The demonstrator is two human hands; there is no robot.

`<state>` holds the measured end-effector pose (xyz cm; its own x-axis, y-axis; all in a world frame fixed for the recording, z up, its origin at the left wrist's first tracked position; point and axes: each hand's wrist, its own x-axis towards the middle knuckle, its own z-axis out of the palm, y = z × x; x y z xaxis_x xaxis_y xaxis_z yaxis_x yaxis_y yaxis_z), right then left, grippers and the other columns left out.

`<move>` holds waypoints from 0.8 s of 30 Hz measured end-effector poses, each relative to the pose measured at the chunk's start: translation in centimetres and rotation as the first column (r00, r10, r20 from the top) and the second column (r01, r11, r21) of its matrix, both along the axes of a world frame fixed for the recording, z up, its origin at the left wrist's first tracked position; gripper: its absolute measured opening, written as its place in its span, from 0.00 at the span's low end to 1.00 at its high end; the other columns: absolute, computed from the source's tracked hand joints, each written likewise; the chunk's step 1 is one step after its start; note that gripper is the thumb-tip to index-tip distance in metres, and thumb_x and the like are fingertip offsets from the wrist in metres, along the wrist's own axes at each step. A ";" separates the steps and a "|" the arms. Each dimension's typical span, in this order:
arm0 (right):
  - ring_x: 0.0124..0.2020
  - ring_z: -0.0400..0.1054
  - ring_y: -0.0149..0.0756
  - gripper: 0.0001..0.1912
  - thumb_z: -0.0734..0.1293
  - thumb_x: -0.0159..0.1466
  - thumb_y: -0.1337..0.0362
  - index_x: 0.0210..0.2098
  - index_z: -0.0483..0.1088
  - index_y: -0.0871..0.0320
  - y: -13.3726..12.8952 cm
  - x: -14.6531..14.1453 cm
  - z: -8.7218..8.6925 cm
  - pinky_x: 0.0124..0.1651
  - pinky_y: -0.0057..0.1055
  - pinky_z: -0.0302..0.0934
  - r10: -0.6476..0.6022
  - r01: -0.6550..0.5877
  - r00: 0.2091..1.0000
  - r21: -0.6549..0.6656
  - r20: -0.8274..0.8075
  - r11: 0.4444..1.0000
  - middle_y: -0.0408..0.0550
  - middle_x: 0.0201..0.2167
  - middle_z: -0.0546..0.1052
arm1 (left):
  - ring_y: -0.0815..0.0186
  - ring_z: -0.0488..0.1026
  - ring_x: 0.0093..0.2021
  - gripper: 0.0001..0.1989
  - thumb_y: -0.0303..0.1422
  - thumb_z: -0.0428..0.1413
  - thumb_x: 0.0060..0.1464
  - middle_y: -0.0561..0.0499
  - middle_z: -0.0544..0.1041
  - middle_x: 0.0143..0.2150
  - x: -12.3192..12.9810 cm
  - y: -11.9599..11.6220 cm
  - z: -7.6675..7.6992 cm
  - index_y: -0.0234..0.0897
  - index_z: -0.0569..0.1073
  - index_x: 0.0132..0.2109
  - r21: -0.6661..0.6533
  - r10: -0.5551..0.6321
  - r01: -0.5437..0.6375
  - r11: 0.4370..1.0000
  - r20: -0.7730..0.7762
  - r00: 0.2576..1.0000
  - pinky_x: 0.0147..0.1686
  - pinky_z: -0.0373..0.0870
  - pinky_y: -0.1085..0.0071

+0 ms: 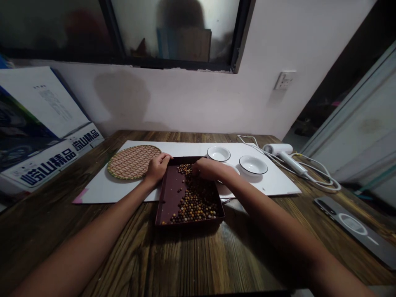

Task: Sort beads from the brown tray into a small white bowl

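Note:
A dark maroon tray [170,194] lies in front of me, its near part on the bare wood and its far part over a white board. Small round beads [198,208] in brown, yellow and pale tones are heaped along its right side. My left hand [158,166] grips the tray's far left edge, thumb on the rim. Over the far right of the tray, my right hand [206,168] reaches down among the beads with fingers bent; its fingertips are hidden, so I cannot make out what they hold.
On the white board [102,192] rest a round woven mat [134,161] and white dark-rimmed bowls [253,165], one partly behind my right wrist. A white hair dryer [286,156] with its cord lies right, near a grey phone [355,227]. A printed box [46,156] stands left.

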<state>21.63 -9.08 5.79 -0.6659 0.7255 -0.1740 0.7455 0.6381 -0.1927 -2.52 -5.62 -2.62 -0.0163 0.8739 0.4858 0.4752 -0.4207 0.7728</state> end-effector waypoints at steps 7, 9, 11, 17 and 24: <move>0.29 0.63 0.29 0.12 0.63 0.59 0.76 0.37 0.78 0.64 -0.4 -0.2 0.4 0.31 0.26 0.53 -0.017 0.018 0.999 -0.024 0.040 1.000 0.49 0.33 0.79 | 0.63 0.74 0.35 0.15 0.39 0.50 0.59 0.50 0.80 0.34 0.0 0.0 0.0 0.36 0.79 0.37 0.010 -0.002 0.002 1.000 -0.002 1.000 0.36 0.66 0.70; 0.30 0.64 0.30 0.14 0.63 0.58 0.77 0.39 0.79 0.63 -0.4 -0.2 0.4 0.32 0.26 0.53 -0.025 0.026 0.999 -0.034 0.038 0.999 0.49 0.35 0.80 | 0.64 0.73 0.34 0.15 0.40 0.50 0.59 0.50 0.80 0.33 0.0 0.0 0.0 0.36 0.78 0.37 0.005 0.004 -0.004 1.000 0.000 1.000 0.35 0.66 0.70; 0.32 0.66 0.31 0.16 0.63 0.58 0.77 0.41 0.79 0.63 -0.4 -0.2 0.4 0.33 0.26 0.54 -0.031 0.033 0.999 -0.041 0.031 0.999 0.50 0.37 0.80 | 0.64 0.73 0.33 0.15 0.40 0.50 0.59 0.51 0.80 0.33 0.0 0.0 0.0 0.36 0.78 0.37 0.008 0.006 -0.006 1.000 -0.005 1.000 0.34 0.65 0.70; 0.32 0.67 0.32 0.17 0.62 0.59 0.78 0.41 0.79 0.63 -0.2 -0.1 0.2 0.33 0.26 0.55 -0.016 0.017 1.000 -0.056 0.021 0.998 0.50 0.38 0.81 | 0.64 0.72 0.33 0.15 0.39 0.50 0.59 0.50 0.79 0.32 0.1 -0.2 0.2 0.36 0.79 0.37 0.017 0.009 -0.008 1.000 -0.012 1.000 0.34 0.65 0.70; 0.34 0.68 0.31 0.16 0.63 0.60 0.78 0.43 0.78 0.63 -0.6 -0.2 0.7 0.36 0.26 0.57 -0.003 0.003 1.000 -0.046 0.010 0.999 0.51 0.40 0.81 | 0.64 0.73 0.33 0.15 0.39 0.50 0.59 0.50 0.79 0.33 0.1 -0.3 0.3 0.36 0.78 0.37 0.016 0.000 0.000 1.000 -0.009 1.000 0.35 0.65 0.69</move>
<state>21.45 -9.67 6.48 -0.6619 0.7186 -0.2133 0.7493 0.6266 -0.2144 -2.39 -5.88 -2.31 -0.0116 0.8662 0.4995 0.4819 -0.4329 0.7618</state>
